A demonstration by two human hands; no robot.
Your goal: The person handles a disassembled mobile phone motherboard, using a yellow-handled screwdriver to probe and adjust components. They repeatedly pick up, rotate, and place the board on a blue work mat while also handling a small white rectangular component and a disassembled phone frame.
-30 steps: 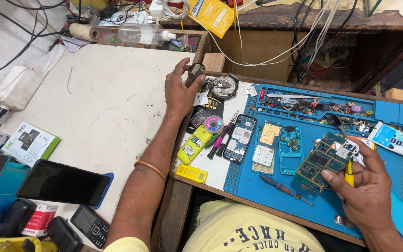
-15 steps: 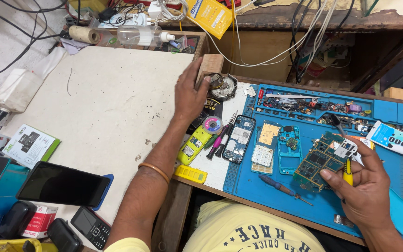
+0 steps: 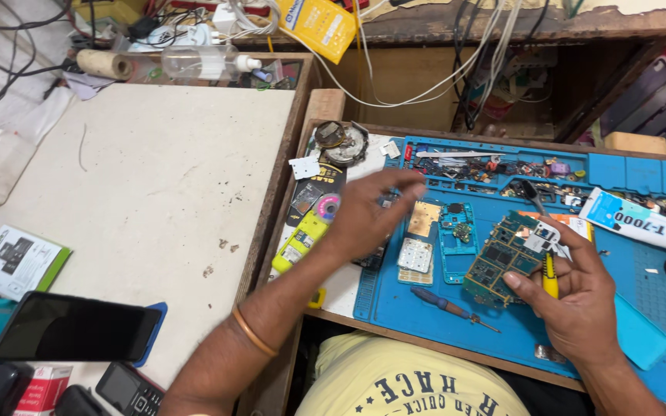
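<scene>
Near edge of the blue work mat (image 3: 395, 308): a small screwdriver (image 3: 445, 306) lies flat, handle pointing left. Just beyond it, the right hand (image 3: 580, 296) is curled closed, pinching a yellow-handled tool (image 3: 550, 279) between thumb and fingers; the fingertips rest on the green circuit board (image 3: 499, 258), which lies tilted on the mat right of centre. The left hand (image 3: 371, 216), bangle (image 3: 253, 333) on its wrist, hovers over the mat's left edge with fingers loosely spread, gripping nothing; whether it touches the parts beneath, I cannot tell. Beside it: a white keypad (image 3: 415, 256), a blue phone frame (image 3: 456, 239), a yellow-green handset (image 3: 300, 240) left of the mat. Toward the far right corner lies a white glue tube (image 3: 637, 221). The far edge holds a tray strip of small screws and parts (image 3: 495, 166).
</scene>
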